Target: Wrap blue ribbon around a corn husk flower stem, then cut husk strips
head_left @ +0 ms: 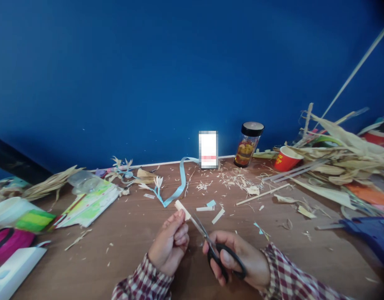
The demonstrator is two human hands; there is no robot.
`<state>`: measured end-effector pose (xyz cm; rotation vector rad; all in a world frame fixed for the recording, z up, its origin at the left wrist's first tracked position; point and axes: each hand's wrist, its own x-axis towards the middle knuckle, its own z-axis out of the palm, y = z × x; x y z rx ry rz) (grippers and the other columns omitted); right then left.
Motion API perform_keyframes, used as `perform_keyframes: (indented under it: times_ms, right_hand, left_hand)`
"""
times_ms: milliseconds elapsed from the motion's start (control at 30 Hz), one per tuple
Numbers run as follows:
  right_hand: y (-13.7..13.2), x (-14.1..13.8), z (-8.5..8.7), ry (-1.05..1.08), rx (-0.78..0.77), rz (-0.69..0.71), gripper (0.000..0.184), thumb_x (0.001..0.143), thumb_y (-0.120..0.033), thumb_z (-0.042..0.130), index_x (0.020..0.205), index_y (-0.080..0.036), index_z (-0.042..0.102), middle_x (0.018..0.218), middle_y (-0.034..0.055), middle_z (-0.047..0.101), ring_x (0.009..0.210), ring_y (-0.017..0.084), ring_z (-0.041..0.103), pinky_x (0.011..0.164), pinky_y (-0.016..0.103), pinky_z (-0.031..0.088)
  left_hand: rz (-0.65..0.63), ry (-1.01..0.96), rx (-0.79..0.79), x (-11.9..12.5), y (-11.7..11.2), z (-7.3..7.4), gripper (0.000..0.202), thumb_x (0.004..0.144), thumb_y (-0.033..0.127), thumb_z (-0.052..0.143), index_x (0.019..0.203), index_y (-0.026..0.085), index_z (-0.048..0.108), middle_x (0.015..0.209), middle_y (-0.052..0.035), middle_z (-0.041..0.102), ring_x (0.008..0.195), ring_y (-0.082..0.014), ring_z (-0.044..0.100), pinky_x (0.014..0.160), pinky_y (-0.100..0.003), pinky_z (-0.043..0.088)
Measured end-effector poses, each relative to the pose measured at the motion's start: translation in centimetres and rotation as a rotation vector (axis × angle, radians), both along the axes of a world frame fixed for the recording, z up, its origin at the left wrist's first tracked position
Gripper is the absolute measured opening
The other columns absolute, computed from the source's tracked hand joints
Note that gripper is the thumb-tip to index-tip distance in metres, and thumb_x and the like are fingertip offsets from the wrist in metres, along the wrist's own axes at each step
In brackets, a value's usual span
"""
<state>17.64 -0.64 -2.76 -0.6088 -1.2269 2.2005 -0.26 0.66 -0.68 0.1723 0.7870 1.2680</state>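
Observation:
Between thumb and fingers, my left hand (pixel 171 241) pinches a small pale strip (pixel 182 208) that looks like paper or husk. My right hand (pixel 238 254) has its fingers through the black handles of a pair of scissors (pixel 207 238). The blades are slightly apart and point up-left, their tips close to the strip's lower right edge; I cannot tell whether they touch it. Just beyond lie cut pale pieces (pixel 218 216) and a light blue scrap (pixel 211 203). A light blue ribbon (pixel 180 183) curls across the table behind my left hand.
A lidded jar (pixel 246 146) and a red paper cup (pixel 287 159) stand at the back. Dried corn husks (pixel 335 166) heap on the right above a blue glue gun (pixel 367 235). Painted paper (pixel 92 204) and a magenta pouch (pixel 11 246) lie left. Shavings litter the brown table (pixel 126 258).

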Motion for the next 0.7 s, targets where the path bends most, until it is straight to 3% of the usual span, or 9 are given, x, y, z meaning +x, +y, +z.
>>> perform_keyframes:
  times_ms: [367,700]
  right_hand:
    - [-0.3,-0.4,0.3,0.0,-0.037,-0.079,0.047,0.071,-0.054,0.06,0.089,-0.01,0.053,0.054,-0.0015,0.052,0.04,0.003,0.042,0.039,0.013,0.036]
    - [-0.3,-0.2,1.0,-0.011,-0.031,-0.113,0.046,0.072,-0.055,0.056,0.085,-0.011,0.053,0.048,-0.0037,0.05,0.034,0.002,0.035,0.035,0.013,0.025]
  left_hand:
    - [-0.01,0.046,0.059,-0.2,0.2,0.0,0.024,0.066,0.017,0.072,0.066,0.012,0.049,0.053,0.01,0.037,0.034,0.0041,0.024,0.03,-0.008,0.022]
    - [-0.029,0.059,0.086,-0.7,0.3,0.0,0.019,0.068,0.017,0.07,0.066,0.011,0.052,0.054,0.0091,0.038,0.034,0.0042,0.024,0.03,-0.008,0.023]
